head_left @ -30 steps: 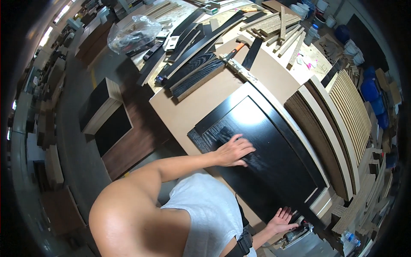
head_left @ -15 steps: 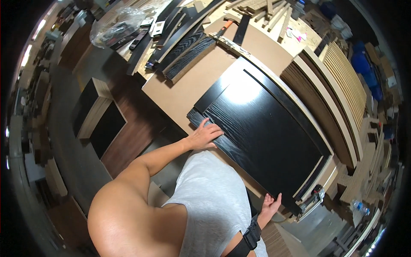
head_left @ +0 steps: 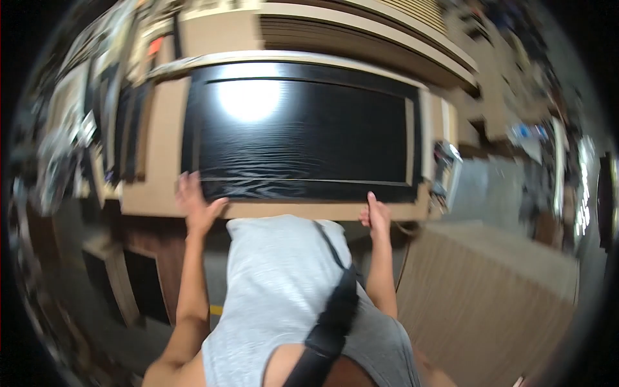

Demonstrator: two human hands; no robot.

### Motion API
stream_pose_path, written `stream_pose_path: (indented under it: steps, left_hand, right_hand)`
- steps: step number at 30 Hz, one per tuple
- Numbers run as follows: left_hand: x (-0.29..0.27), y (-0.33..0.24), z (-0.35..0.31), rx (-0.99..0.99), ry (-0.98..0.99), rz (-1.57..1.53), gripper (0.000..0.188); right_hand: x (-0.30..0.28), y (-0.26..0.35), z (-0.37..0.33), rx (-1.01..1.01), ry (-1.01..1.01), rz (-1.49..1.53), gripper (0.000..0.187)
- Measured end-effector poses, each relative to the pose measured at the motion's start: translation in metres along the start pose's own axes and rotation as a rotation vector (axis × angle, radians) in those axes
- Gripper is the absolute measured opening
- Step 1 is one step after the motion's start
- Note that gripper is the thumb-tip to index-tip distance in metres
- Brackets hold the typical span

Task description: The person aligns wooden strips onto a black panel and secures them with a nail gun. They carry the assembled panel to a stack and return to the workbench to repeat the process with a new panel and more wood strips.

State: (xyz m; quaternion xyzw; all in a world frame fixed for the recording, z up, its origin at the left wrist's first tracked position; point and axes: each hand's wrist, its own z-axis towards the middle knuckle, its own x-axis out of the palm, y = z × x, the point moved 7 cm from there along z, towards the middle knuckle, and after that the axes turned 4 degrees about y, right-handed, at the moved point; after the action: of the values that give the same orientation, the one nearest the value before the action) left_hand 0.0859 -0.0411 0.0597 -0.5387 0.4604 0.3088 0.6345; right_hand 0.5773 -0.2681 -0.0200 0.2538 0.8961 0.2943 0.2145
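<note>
glossy black wood-grain panel, matt brown board

Single head-worn fisheye view, looking steeply down, close over workbench

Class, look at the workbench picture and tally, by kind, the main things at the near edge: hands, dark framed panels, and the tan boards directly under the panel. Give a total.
Hands: 2, the left hand and the right hand, both at the panel's near edge
Black framed panel: 1
Tan board under the panel: 1
Total: 4
</note>
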Motion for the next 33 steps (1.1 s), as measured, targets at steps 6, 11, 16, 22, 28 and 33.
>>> stream_pose_path:
  steps: [6, 11, 16, 22, 28, 33]
  left_hand:
    - [0.003, 0.123, 0.002, -0.467, -0.199, -0.205, 0.078]
    - [0.031, 0.136, 0.023, -0.420, -0.024, -0.534, 0.045]
    - [0.032, 0.132, 0.018, -0.471, -0.010, -0.500, 0.033]
    - [0.030, 0.131, 0.022, -0.487, -0.007, -0.502, 0.036]
    - [0.016, 0.121, 0.024, -0.520, 0.047, -0.299, 0.050]
    - [0.005, 0.092, 0.037, -0.437, 0.147, -0.286, 0.048]
  right_hand:
    - [-0.127, 0.010, 0.005, -0.267, -0.768, -0.333, 0.069]
    - [-0.168, 0.008, 0.043, -0.343, -0.716, -0.490, 0.077]
    - [-0.154, 0.029, 0.046, -0.279, -0.358, -0.123, 0.051]
    - [-0.159, 0.028, 0.045, -0.231, -0.350, -0.028, 0.039]
    - [-0.163, 0.025, 0.053, -0.162, -0.287, 0.032, 0.036]
    - [-0.168, 0.021, 0.055, -0.134, -0.250, 0.068, 0.034]
